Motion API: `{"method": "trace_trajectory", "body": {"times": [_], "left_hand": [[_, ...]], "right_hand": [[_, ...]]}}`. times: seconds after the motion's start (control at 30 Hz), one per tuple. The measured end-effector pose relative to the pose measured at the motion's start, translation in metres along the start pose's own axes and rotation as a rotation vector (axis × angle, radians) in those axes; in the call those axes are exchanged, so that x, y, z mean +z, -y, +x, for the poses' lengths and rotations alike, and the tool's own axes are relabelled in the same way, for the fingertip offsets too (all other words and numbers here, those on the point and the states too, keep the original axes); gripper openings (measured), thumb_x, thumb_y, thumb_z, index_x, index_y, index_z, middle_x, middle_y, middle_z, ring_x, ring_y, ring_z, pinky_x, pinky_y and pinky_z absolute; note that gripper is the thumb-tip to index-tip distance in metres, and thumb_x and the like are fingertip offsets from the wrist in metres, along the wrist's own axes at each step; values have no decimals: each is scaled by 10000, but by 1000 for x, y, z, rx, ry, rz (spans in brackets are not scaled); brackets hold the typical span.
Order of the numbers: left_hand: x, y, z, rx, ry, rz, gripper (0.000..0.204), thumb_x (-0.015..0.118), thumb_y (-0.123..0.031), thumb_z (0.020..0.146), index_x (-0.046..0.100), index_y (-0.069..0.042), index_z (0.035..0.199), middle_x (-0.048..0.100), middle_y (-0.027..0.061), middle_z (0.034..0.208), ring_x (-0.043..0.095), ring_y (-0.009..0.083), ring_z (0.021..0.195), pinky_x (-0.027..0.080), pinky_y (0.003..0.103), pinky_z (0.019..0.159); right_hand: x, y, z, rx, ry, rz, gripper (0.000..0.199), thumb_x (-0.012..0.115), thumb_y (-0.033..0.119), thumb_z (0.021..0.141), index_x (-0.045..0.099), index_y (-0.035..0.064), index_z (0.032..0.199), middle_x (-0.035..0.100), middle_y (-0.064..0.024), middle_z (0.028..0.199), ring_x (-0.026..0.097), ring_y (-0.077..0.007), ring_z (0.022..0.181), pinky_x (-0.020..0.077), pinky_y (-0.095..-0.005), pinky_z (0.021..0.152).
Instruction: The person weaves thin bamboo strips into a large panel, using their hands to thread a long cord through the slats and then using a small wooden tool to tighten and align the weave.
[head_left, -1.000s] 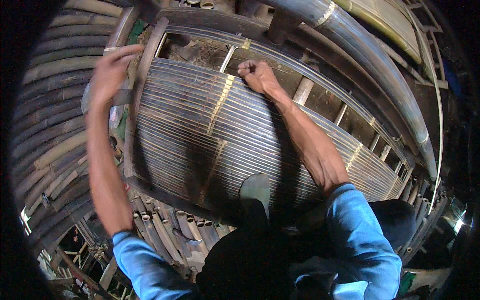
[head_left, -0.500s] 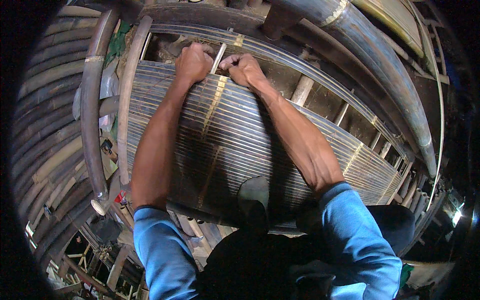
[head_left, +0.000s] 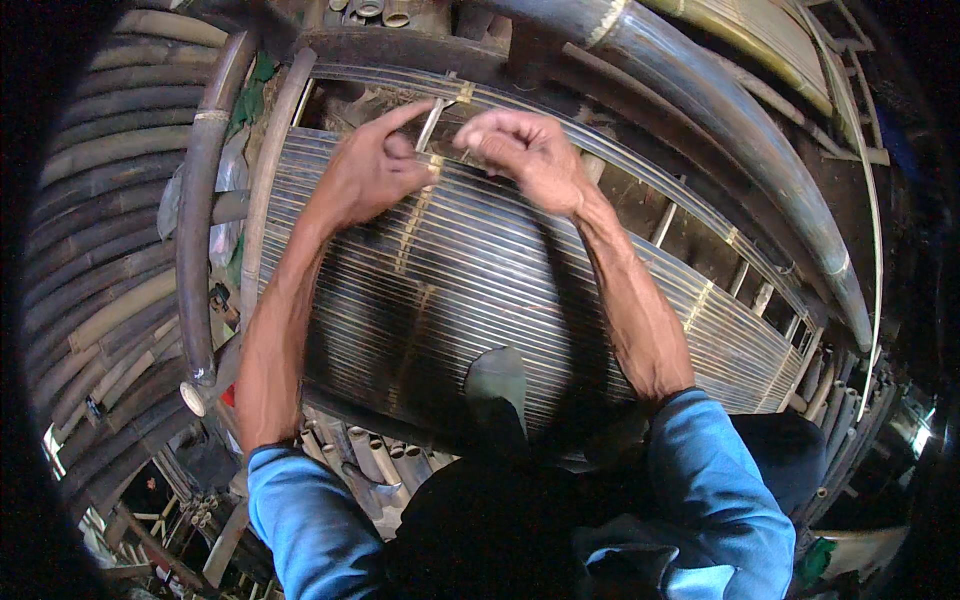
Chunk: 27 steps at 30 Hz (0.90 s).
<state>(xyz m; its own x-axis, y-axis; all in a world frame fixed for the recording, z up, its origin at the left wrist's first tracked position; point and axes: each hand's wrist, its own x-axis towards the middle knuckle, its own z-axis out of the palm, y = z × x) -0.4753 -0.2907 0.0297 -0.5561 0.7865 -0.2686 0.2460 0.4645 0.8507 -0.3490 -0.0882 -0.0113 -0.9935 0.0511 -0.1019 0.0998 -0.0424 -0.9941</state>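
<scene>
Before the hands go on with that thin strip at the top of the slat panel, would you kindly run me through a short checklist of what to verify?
1. Left hand on the thin strip: ok, its fingers meet the strip at the panel's far edge.
2. Right hand close by: ok, it sits just right of the strip; whether it pinches anything, cannot tell.
3. Bamboo slat panel lying flat: ok, the slats run side by side without visible gaps.
4. Pale binding row under the left hand: ok, it runs straight across the slats.
5. Strip's lower end threaded through the slats: cannot tell, the fingers hide it.
6. Thick bamboo pole beyond the panel: ok, apart from both hands.
</scene>
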Motion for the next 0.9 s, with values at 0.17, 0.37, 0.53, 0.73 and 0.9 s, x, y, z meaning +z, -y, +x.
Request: {"method": "trace_trajectory", "body": {"times": [0.17,0.37,0.53,0.73,0.9], "left_hand": [[-81,12,-110,-190,-299,318,313,708,-313,928,719,-3,887,517,-34,703,430,76,669,354,273,592],[-187,90,-376,-622,-531,-260,289,618,-366,975,615,-77,978,532,-46,760,476,80,703,374,245,668],[-197,134,-612,-948,-1419,-50,579,709,-414,882,623,19,1257,682,138,1102,665,274,967,494,354,928],[-141,116,-567,-1183,-983,1272,465,739,-288,857,667,35,1184,695,189,1121,663,311,1022,494,410,922],[-46,115,-252,-95,-1011,870,256,783,-205,811,749,-11,975,721,166,923,660,312,889,487,434,851]], "right_hand": [[-38,4,1,92,-233,-347,232,646,236,969,726,26,1030,704,-7,896,608,-88,869,498,-277,805],[-28,-34,-6,28,-134,-509,312,686,307,936,720,24,1060,720,-91,983,648,-160,901,516,-319,844],[-20,-65,-11,196,-99,-494,330,664,322,895,731,31,1035,731,-162,908,692,-241,866,523,-382,823],[-2,-77,-20,320,-117,-579,461,582,504,935,754,86,1030,736,-195,955,699,-379,949,518,-467,862],[4,-70,-22,392,-226,-637,438,586,513,925,783,123,956,723,-216,847,686,-441,885,525,-488,846]]}}
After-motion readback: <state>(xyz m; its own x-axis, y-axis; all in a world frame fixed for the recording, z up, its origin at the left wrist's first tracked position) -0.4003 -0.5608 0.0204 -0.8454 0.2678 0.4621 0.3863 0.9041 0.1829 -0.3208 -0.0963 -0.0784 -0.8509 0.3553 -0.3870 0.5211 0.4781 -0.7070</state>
